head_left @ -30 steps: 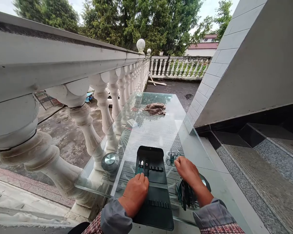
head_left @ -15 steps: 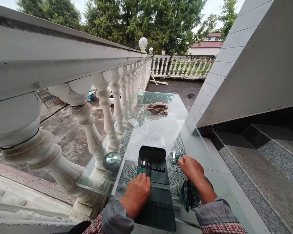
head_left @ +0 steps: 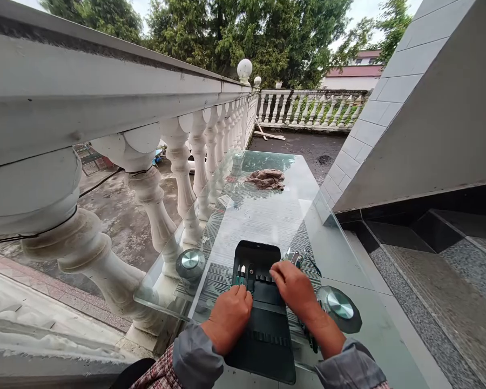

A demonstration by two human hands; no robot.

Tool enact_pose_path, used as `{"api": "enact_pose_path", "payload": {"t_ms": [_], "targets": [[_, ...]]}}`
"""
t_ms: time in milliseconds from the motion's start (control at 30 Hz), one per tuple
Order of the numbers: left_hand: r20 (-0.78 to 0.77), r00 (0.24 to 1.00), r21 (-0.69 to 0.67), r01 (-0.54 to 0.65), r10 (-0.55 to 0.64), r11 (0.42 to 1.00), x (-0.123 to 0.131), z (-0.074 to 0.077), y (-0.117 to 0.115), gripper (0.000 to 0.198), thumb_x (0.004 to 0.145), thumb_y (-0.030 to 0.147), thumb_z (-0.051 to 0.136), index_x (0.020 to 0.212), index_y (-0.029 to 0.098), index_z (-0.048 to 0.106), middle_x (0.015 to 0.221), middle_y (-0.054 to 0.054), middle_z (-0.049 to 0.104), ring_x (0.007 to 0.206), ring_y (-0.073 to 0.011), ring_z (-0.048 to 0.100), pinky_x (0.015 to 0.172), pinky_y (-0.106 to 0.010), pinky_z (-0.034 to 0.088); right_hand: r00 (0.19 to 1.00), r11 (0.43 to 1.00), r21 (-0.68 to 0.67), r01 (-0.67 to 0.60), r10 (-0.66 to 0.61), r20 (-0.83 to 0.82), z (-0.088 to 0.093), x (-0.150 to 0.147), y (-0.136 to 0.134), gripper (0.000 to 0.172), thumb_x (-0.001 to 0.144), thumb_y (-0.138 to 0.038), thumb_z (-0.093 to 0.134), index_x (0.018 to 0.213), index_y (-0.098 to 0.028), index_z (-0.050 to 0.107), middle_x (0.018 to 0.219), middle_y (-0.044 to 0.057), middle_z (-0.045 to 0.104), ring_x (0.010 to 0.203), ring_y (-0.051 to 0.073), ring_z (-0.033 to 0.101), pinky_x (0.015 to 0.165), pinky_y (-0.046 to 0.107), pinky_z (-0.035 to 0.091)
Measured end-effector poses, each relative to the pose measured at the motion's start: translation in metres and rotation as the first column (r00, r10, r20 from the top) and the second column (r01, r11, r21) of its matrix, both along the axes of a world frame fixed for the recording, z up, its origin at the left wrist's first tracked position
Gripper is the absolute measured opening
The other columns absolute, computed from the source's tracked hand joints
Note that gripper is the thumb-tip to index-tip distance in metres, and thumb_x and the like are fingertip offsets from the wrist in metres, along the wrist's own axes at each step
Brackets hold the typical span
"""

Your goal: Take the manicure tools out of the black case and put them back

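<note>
Case (head_left: 267,320), open, lower centre of frame; left hand (head_left: 229,312) on it, right hand (head_left: 296,285) at its edge; both hands' fingers curled, grip unclear.

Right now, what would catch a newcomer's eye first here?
The open black case lies at the near end of the glass table, the left hand on its left side, the right hand by its upper right. A crumpled brown cloth lies toward the far end.

Railing (head_left: 125,92): white, running along our left and across the far end.
Desk (head_left: 263,219): we look down on its clear glass top.
Stairs (head_left: 421,275): grey stone, on our right, beside a slanting wall (head_left: 437,129).
Trees (head_left: 263,38): green, past the railing.
Sky (head_left: 362,12): pale daylight.
</note>
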State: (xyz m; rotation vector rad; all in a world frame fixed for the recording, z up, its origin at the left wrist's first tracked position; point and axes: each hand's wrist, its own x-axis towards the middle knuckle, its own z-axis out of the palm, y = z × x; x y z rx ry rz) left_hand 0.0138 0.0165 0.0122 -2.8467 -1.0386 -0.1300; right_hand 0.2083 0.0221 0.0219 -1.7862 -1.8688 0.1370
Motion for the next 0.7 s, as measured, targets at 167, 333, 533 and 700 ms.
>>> {"api": "enact_pose_path", "payload": {"t_ms": [167, 333, 533, 700], "targets": [[0.005, 1.000, 0.041, 0.000, 0.000, 0.999, -0.003, -0.001, 0.000, 0.011, 0.084, 0.004, 0.049, 0.086, 0.010, 0.058, 0.088, -0.012, 0.062, 0.080, -0.0216, 0.057, 0.068, -0.031, 0.049, 0.987, 0.992, 0.045, -0.117, 0.121, -0.104, -0.009, -0.027, 0.001, 0.033, 0.085, -0.020, 0.040, 0.114, -0.016, 0.054, 0.110, 0.011, 0.059, 0.105, 0.021, 0.051, 0.090, 0.036, 0.041], [0.013, 0.999, 0.082, 0.046, -0.047, 0.996, -0.002, -0.002, -0.004, 0.014, 0.086, 0.006, 0.047, 0.096, 0.010, 0.057, 0.089, -0.011, 0.061, 0.080, -0.0214, 0.057, 0.068, -0.032, 0.048, 0.897, 0.975, -0.048, -0.218, 0.181, -0.404, -0.006, -0.032, 0.009, 0.038, 0.084, -0.024, 0.039, 0.120, -0.015, 0.049, 0.105, 0.009, 0.062, 0.097, 0.018, 0.057, 0.088, 0.034, 0.045], [-0.003, 0.999, 0.033, 0.052, -0.052, 0.998, 0.001, 0.001, -0.007, 0.011, 0.086, 0.008, 0.047, 0.088, 0.012, 0.058, 0.082, -0.009, 0.058, 0.076, -0.0216, 0.055, 0.061, -0.032, 0.047, 0.878, 0.961, -0.208, -0.180, 0.062, -0.474, 0.000, -0.044, 0.010, 0.028, 0.087, -0.030, 0.036, 0.101, -0.018, 0.058, 0.065, -0.001, 0.062, 0.061, 0.014, 0.058, 0.064, 0.027, 0.046], [-0.005, 0.999, 0.024, 0.043, -0.043, 0.999, 0.002, -0.002, -0.006, 0.011, 0.085, 0.008, 0.049, 0.088, 0.011, 0.059, 0.084, -0.010, 0.059, 0.076, -0.0228, 0.056, 0.061, -0.034, 0.048, 0.997, 0.990, -0.138, -0.018, 0.028, 0.072, 0.004, -0.057, 0.009, 0.018, 0.085, -0.026, 0.047, 0.093, -0.021, 0.063, 0.089, 0.006, 0.064, 0.088, 0.020, 0.056, 0.075, 0.029, 0.040]]}}
